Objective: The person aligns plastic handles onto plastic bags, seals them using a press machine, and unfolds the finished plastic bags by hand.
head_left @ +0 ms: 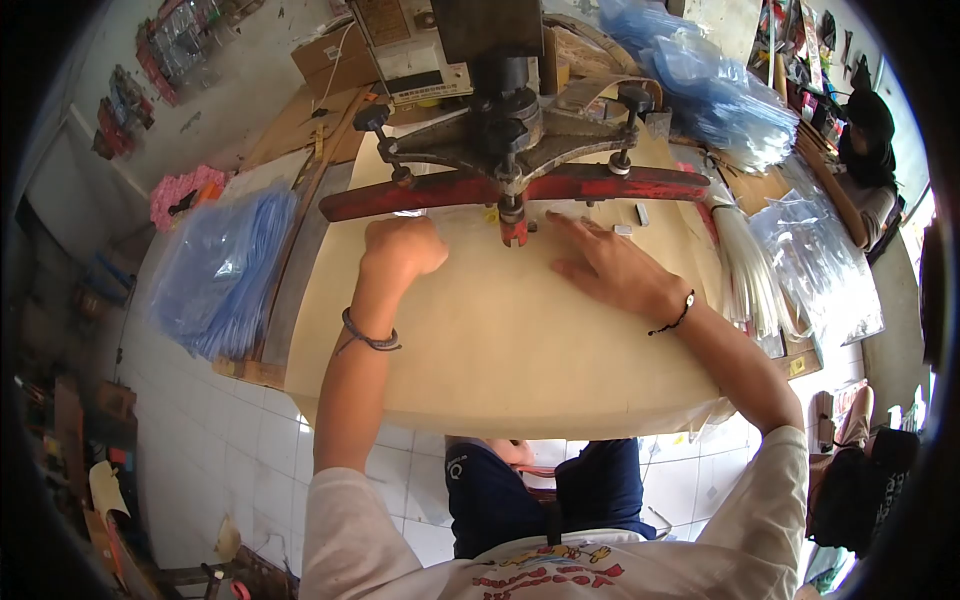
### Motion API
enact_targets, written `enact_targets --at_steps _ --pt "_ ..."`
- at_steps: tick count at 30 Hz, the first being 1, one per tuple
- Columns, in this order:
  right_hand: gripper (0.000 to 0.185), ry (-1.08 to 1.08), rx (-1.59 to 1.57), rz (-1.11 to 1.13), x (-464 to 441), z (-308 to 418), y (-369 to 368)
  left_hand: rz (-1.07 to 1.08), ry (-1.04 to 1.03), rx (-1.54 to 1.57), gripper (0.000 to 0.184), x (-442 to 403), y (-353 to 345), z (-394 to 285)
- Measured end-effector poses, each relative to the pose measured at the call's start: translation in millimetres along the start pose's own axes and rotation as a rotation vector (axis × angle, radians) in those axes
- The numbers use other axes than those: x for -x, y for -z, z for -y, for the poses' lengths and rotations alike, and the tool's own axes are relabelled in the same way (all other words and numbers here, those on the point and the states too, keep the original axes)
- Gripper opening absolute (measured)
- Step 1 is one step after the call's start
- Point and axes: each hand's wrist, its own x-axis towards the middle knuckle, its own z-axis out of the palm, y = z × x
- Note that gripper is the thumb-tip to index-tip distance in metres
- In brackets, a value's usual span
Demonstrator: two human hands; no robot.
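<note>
In the head view, my left hand (405,246) is closed with its fingers curled under, at the left part of a red curved bar (440,194). What it holds, if anything, is hidden, though a bit of clear plastic shows just beyond it. My right hand (618,268) rests palm down with fingers stretched out on the tan sheet (480,350) covering the worktable. Its fingertips reach close to the bar's front edge. The bar hangs beneath a dark metal press head (510,130) with black knobs. Two small metal blocks (623,230) lie beside my right fingers.
A stack of bluish plastic sheets (225,270) stands at left. More plastic piles (715,95) lie at back right, with a bundle of clear strips (752,270) and clear bags (820,265) nearer. Another person (868,150) sits at far right.
</note>
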Motion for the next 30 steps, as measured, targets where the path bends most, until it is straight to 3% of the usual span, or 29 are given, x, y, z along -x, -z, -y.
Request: enact_targets --at_steps 2,6,12,15,21,25,30 --pt "0.061 0.130 0.041 -0.077 -2 -10 -11 -0.005 0.016 -0.019 0.045 -5 -5 1" --pt "0.057 0.096 -0.100 0.084 -5 19 -2 0.041 0.060 -0.039 0.046 -14 -7 12" --pt "0.053 0.319 0.052 -0.042 -3 2 -10 -0.033 0.047 -0.006 0.049 -21 -10 33" --pt "0.052 0.233 0.090 0.050 1 -1 -1 0.006 0.058 0.007 0.050 -16 -5 26" --pt "0.045 0.380 0.047 -0.058 3 -9 -1 -0.148 0.081 -0.026 0.032 31 -34 9" --pt "0.042 0.323 -0.104 -0.026 4 -8 4 -0.239 0.043 -0.067 0.029 61 -51 -5" --pt "0.040 0.212 -0.203 0.048 2 -9 9 -0.186 -0.063 -0.043 0.027 100 -44 -21"
